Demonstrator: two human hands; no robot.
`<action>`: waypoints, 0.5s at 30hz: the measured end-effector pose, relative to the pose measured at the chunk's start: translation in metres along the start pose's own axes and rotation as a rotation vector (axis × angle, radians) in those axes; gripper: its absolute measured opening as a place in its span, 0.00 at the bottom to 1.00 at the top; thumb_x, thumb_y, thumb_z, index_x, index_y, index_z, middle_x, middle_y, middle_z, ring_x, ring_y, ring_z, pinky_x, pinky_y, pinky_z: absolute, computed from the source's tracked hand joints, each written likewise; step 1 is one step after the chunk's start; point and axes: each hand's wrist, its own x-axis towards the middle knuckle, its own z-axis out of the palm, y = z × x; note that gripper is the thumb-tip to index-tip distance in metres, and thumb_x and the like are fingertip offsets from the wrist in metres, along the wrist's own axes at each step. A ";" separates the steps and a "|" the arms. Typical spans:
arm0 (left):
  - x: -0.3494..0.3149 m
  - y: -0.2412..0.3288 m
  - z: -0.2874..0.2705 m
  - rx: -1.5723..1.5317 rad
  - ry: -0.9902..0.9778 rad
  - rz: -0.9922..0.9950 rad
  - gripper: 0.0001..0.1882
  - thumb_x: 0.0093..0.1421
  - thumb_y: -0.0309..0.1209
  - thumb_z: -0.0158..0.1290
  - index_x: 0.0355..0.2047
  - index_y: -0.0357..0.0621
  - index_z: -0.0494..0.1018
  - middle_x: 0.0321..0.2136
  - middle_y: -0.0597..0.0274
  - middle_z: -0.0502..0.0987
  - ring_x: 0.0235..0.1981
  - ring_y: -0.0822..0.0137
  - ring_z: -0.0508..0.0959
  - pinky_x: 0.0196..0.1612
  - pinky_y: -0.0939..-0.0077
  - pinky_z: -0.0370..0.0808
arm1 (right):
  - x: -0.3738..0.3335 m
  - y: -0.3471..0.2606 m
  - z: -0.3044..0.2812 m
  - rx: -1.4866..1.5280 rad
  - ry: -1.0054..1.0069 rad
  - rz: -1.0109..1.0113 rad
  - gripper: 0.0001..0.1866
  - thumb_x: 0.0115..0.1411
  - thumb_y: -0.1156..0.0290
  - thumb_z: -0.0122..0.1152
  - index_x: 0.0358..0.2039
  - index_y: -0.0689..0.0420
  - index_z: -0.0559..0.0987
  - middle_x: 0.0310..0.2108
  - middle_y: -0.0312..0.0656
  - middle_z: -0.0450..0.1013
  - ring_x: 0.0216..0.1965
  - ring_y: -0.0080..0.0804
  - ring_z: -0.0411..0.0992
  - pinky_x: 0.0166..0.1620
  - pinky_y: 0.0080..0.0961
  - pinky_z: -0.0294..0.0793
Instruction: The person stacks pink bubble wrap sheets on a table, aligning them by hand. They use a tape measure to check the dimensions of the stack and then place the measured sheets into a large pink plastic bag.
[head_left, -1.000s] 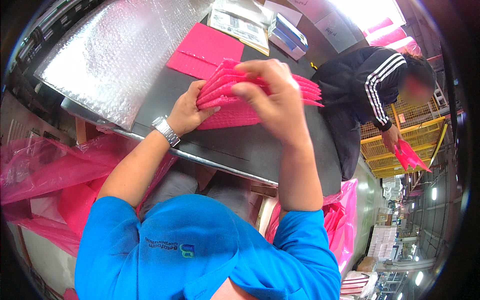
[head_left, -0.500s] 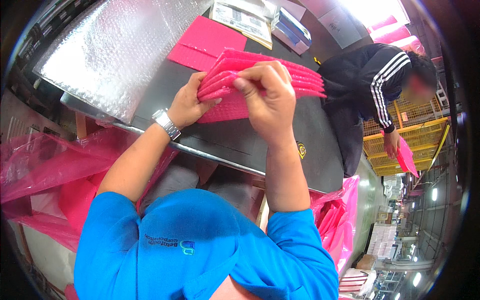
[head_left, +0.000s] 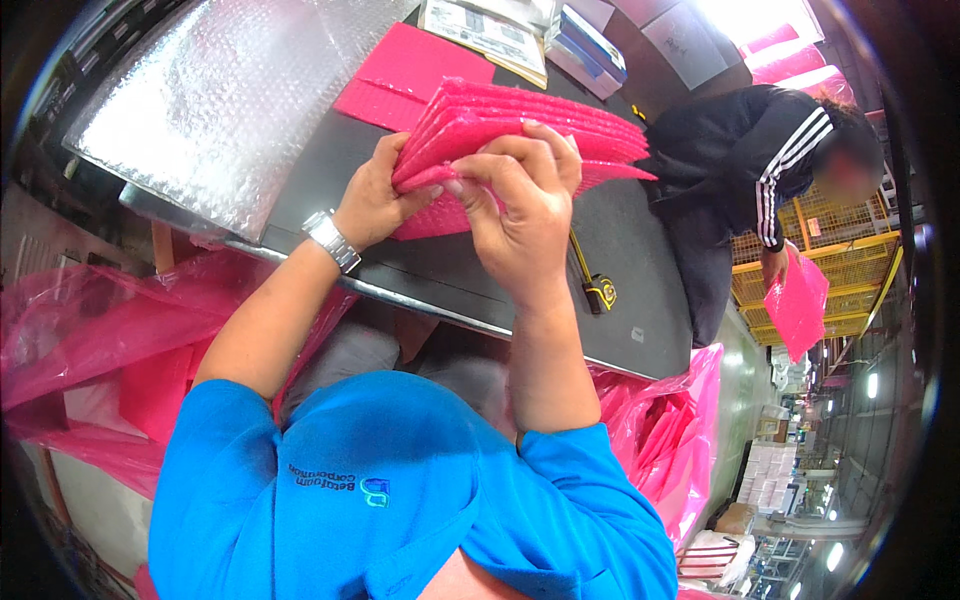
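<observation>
A stack of several pink bubble-wrap pouches (head_left: 500, 118) is held above the dark tabletop, fanned apart along its right side. My left hand (head_left: 378, 190), with a metal watch at the wrist, grips the stack's left end. My right hand (head_left: 525, 195) pinches the near edge of a lower pouch between thumb and fingers, close to my left fingers. Another pink pouch (head_left: 415, 65) lies flat on the table just beyond the stack. Part of a pink pouch also shows beneath my hands.
A yellow-and-black tape measure (head_left: 599, 293) lies on the dark table (head_left: 645, 290) right of my forearm. Silver bubble sheeting (head_left: 215, 110) covers the left. Papers (head_left: 490, 35) and boxes (head_left: 585, 55) sit at the back. A co-worker (head_left: 740, 160) bends at the right, holding a pink pouch (head_left: 798, 305).
My right hand has moved slightly left and down along the stack's edge, and the pouches are spread differently. More of the tape measure shows. The co-worker's pouch has turned broadside.
</observation>
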 end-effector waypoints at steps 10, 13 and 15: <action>-0.002 -0.005 0.002 0.017 0.001 0.027 0.27 0.49 0.31 0.58 0.47 0.42 0.58 0.33 0.49 0.74 0.35 0.52 0.76 0.37 0.66 0.72 | 0.003 -0.006 0.003 0.077 0.035 0.104 0.10 0.44 0.64 0.64 0.25 0.55 0.77 0.26 0.38 0.70 0.36 0.35 0.66 0.51 0.36 0.53; 0.000 -0.002 -0.001 0.040 -0.004 0.029 0.27 0.49 0.30 0.58 0.47 0.42 0.57 0.33 0.49 0.74 0.36 0.51 0.75 0.37 0.65 0.71 | -0.005 -0.005 0.013 0.172 -0.006 0.167 0.08 0.46 0.67 0.63 0.25 0.55 0.76 0.27 0.38 0.70 0.36 0.33 0.65 0.50 0.37 0.53; -0.001 -0.006 0.001 0.047 -0.006 0.037 0.28 0.49 0.29 0.57 0.47 0.42 0.57 0.34 0.48 0.73 0.36 0.50 0.75 0.38 0.65 0.71 | -0.012 0.003 0.018 0.530 0.028 0.385 0.06 0.48 0.69 0.61 0.25 0.56 0.75 0.27 0.37 0.70 0.36 0.31 0.65 0.50 0.34 0.54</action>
